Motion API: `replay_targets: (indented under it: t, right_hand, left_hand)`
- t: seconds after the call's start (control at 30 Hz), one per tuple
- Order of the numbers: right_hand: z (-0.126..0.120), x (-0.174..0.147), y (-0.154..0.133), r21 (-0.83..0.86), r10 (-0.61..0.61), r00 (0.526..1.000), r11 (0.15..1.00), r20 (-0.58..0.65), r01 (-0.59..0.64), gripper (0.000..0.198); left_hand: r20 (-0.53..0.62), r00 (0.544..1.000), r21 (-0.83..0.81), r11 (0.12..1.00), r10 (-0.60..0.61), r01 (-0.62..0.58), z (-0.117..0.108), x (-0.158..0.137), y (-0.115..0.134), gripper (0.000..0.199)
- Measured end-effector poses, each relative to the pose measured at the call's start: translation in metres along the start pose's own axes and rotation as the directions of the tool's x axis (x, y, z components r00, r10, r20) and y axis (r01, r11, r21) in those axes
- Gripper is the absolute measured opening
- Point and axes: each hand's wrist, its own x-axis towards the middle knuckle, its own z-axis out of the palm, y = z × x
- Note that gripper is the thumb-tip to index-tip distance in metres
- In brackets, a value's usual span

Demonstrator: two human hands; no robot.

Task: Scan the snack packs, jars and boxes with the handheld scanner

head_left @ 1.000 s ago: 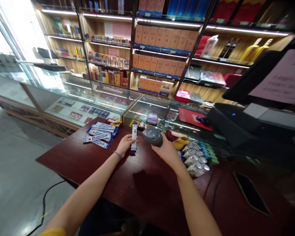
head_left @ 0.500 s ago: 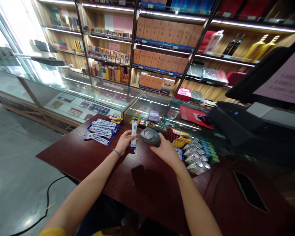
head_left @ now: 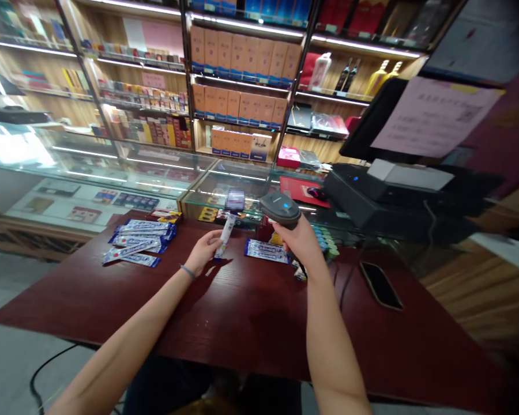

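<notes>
My left hand (head_left: 205,252) pinches a slim blue-and-white wrapped packet (head_left: 225,235), held upright and tilted a little to the right above the table. My right hand (head_left: 301,242) is wrapped round the handle of a dark grey barcode scanner (head_left: 280,207), on top of which a blue light glows. On the left of the table lies a loose pile of similar blue-and-white packets (head_left: 140,241). More of these packets (head_left: 267,251) lie flat between my two hands. Behind my right hand, small goods with green ends (head_left: 328,245) are partly hidden.
The dark red table (head_left: 225,311) borders a glass display counter (head_left: 155,167). A phone (head_left: 380,285) rests on its right side. Behind the phone stand a black register (head_left: 367,196) and a monitor carrying a pink paper (head_left: 436,118). A red mat (head_left: 292,187) bears a mouse.
The view has swung right. My right hand has raised the scanner and drawn it away from the packet in my left hand, uncovering the packets between. The packet now tilts right.
</notes>
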Motion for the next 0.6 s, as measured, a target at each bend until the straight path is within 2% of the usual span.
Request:
replay_targets:
  t: [0.1, 0.2, 0.3, 0.37, 0.47, 0.6]
  right_hand:
    - [-0.017, -0.003, 0.001, 0.091, -0.031, 0.998, 0.995, -0.049, 0.035, 0.034]
    - [-0.031, -0.006, 0.003, 0.165, -0.014, 0.994, 0.986, -0.111, 0.032, 0.025]
    - [-0.042, -0.009, 0.003, 0.213, 0.010, 0.990, 0.977, -0.139, 0.020, 0.020]
    - [-0.047, -0.010, 0.002, 0.233, 0.016, 0.987, 0.972, -0.162, 0.023, 0.020]
    - [-0.053, -0.012, 0.002, 0.242, 0.001, 0.980, 0.969, -0.200, 0.048, 0.019]
    - [-0.058, -0.014, 0.002, 0.261, 0.008, 0.976, 0.964, -0.220, 0.050, 0.020]
  left_hand:
    - [0.107, 0.983, 0.253, 0.951, 0.152, -0.175, 0.024, 0.003, -0.008, 0.032]
    - [0.209, 0.938, 0.461, 0.818, 0.277, -0.344, 0.049, 0.004, -0.019, 0.026]
    - [0.378, 0.854, 0.593, 0.616, 0.356, -0.519, 0.072, 0.006, -0.032, 0.031]
    - [0.503, 0.786, 0.618, 0.487, 0.359, -0.617, 0.085, 0.009, -0.042, 0.035]
    - [0.580, 0.742, 0.652, 0.354, 0.336, -0.671, 0.100, 0.014, -0.054, 0.036]
    - [0.602, 0.739, 0.691, 0.266, 0.302, -0.672, 0.109, 0.019, -0.063, 0.036]
